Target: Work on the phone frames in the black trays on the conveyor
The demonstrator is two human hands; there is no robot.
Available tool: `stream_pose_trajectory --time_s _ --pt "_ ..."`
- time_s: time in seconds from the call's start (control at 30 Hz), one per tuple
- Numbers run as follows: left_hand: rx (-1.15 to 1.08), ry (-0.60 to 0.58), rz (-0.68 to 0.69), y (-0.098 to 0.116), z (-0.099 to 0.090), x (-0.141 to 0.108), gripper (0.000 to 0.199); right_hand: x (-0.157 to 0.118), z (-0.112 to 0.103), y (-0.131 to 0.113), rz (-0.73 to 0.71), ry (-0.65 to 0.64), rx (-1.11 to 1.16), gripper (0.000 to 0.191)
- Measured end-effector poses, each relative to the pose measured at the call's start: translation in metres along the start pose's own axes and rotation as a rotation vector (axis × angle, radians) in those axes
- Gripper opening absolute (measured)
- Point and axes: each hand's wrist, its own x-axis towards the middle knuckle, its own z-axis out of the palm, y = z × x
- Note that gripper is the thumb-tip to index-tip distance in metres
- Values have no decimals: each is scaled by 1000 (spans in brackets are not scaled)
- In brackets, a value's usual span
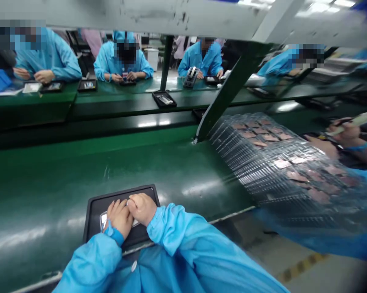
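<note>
A black tray (95, 203) lies on the green bench near its front edge. Inside it is a flat, light-coloured device (103, 219), mostly covered by my hands. My left hand (120, 217) rests flat over the device, fingers pointing forward and slightly spread, with a blue band at the wrist. Touching it from the right, my right hand (142, 207) has its fingers curled, with the fingertips and thumb near the left hand's fingers. Whatever the right hand pinches is too small or hidden to make out.
Stacked clear plastic trays (263, 162) with pinkish pieces stand at the right, beside another person's hand (348, 132). A slanted green post (229, 93) rises behind. Across the line, people in blue work over black trays (164, 99).
</note>
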Motion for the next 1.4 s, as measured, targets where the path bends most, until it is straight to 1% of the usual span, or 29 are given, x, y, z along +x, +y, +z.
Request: stream_pose_trajectory --time_s 0.17,0.3,0.37,0.43,0.57,0.67,0.77,0.87,0.93,1.03,1.1,1.17,1.2,1.23,1.37,1.4 --pt "12 -2 -10 -1 0 2 29 -1 -6 -2 149 98 118 33" --pt "1 -7 -20 -2 -1 3 30 1 -12 -3 252 142 219 33" --pt "-16 -44 -46 -3 -4 5 30 3 -14 -2 322 160 272 34" --pt "-43 -108 -63 -5 -7 7 29 6 -14 1 413 185 319 35" --pt "-93 -210 -123 -7 -11 12 28 9 -10 8 552 230 388 38" --pt "-129 -235 -201 -4 -14 16 26 10 -6 10 597 222 416 42" --pt "-159 -226 -255 4 -16 20 21 11 -3 11 606 207 428 44" --pt "-167 -185 -296 13 -19 25 16 13 -3 12 613 193 445 45" --pt "-189 -139 -317 20 -24 28 13 12 -5 12 632 187 464 45" --pt "-286 -75 -386 26 -37 33 16 9 -12 10 681 188 485 43" --pt "-346 -113 -431 24 -41 35 25 6 -14 10 717 188 517 43" --pt "-394 -143 -481 20 -41 31 30 2 -14 11 741 169 581 43" --pt "-406 -149 -476 19 -40 28 30 1 -14 11 738 163 605 43" --pt "-397 -135 -443 19 -38 22 29 -1 -14 11 722 160 619 42" --pt "-200 40 -165 30 -31 -1 24 -8 -13 11 578 178 560 38" --pt "-151 77 -125 34 -29 -4 24 -10 -14 11 542 187 528 37"
